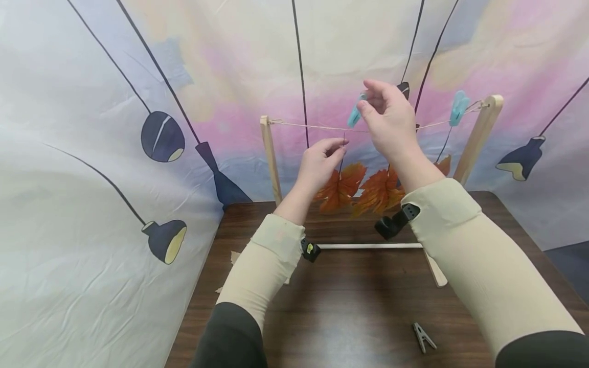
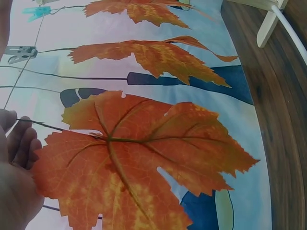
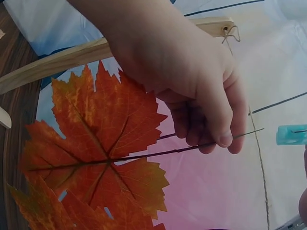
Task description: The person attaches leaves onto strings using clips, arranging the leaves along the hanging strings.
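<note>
My left hand (image 1: pixel 320 163) pinches the thin dark stem of an orange artificial maple leaf (image 2: pixel 144 139) between thumb and fingertips. The leaf hangs below the hand, and in the right wrist view its stem tip (image 3: pixel 256 131) crosses the twine (image 3: pixel 261 167). Just above the twine, my right hand (image 1: pixel 391 120) holds a light blue clothespin (image 1: pixel 355 115) between thumb and fingers. That clothespin (image 3: pixel 290 135) sits apart from the stem at the right edge of the right wrist view. Most of the right hand's fingers are hidden there.
The twine runs between two wooden posts (image 1: pixel 271 158). A blue clothespin (image 1: pixel 458 108) and a grey clothespin (image 2: pixel 20 52) hold other leaves on it. A white rod (image 1: pixel 368 246) spans the stand low down. A loose grey clothespin (image 1: pixel 423 337) lies on the brown table (image 1: pixel 349 312).
</note>
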`<action>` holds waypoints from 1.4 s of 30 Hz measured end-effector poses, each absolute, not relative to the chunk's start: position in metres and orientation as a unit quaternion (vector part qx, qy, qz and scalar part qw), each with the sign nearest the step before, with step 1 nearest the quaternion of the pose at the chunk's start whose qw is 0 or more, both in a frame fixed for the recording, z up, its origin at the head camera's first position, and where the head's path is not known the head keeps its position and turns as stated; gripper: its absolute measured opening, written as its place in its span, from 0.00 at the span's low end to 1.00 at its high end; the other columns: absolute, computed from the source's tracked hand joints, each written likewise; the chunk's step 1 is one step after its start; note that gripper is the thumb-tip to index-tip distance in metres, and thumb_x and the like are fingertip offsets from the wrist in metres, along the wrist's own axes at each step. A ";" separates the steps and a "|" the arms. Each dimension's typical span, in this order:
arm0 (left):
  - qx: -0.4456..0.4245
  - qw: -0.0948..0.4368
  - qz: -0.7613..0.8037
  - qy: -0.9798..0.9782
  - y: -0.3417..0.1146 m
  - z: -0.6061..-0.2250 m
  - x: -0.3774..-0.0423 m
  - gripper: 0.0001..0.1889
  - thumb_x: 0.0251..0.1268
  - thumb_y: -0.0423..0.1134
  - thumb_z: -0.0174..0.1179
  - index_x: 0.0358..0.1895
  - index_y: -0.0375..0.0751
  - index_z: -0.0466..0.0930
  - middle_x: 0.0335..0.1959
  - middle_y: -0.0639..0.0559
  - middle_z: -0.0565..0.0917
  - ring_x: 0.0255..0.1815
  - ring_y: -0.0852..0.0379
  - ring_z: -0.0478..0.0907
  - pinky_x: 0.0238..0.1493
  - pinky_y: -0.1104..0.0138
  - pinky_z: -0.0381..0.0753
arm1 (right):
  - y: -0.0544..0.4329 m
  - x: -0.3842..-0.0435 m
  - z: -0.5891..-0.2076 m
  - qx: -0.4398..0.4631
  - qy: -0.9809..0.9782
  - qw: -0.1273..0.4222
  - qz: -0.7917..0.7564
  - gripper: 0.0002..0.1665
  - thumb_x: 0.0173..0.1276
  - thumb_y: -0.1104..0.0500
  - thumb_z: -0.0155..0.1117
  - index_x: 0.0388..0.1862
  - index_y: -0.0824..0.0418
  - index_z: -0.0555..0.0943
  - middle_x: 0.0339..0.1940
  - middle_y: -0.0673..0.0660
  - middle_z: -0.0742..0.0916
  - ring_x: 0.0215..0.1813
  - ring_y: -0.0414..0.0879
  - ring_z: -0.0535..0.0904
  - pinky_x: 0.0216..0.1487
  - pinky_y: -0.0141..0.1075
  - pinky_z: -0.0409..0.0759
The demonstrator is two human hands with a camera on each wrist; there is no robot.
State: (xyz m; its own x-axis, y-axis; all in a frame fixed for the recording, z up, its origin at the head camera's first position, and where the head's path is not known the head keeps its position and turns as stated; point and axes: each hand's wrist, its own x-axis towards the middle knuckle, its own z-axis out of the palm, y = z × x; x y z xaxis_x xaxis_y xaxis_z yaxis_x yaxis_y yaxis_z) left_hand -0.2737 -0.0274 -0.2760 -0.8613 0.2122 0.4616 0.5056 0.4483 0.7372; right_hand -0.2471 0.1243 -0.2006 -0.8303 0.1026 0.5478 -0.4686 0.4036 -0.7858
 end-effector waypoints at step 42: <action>-0.182 0.115 -0.525 -0.824 -0.028 -0.276 -0.278 0.13 0.68 0.43 0.56 0.51 0.48 0.82 0.41 0.56 0.84 0.43 0.63 0.79 0.46 0.71 0.76 | 0.111 -0.255 -0.204 0.135 -0.851 0.215 0.459 0.25 0.72 0.56 0.54 0.66 0.57 0.69 0.56 0.54 0.77 0.56 0.42 0.73 0.58 0.29 0.69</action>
State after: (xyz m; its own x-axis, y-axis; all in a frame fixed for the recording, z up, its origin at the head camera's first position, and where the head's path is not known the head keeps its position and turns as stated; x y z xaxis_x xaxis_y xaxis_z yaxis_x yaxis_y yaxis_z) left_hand -0.2782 -0.0282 -0.2762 -0.9076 0.1785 0.3800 0.4199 0.3831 0.8228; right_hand -0.2554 0.1114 -0.2037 -0.8709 -0.0335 0.4903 -0.4279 0.5424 -0.7230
